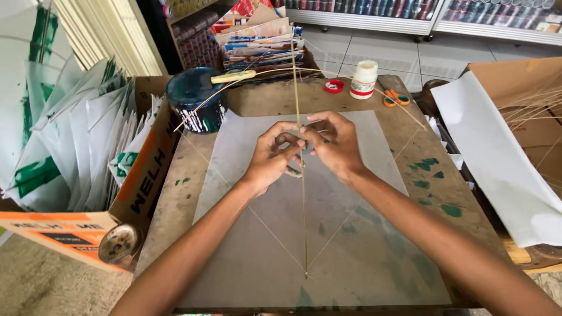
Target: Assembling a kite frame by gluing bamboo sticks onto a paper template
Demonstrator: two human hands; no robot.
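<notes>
- Kite frame of thin sticks, flat on grey paper sheet atop worn table.
- Left hand and right hand pinching the upright stick where the bowed stick crosses.
- String outline already strung; paper apparently not yet glued.
- Glue bottle, scissors beyond.

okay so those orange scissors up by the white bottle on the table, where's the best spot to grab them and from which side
Take the orange scissors by the handle loops, coming straight down from above. They lie flat on the table, so the loops offer the widest grip. The white bottle stands close on their left, so approaching from the right or from above probably avoids knocking it. Which way the blades point is too small to tell.
</notes>
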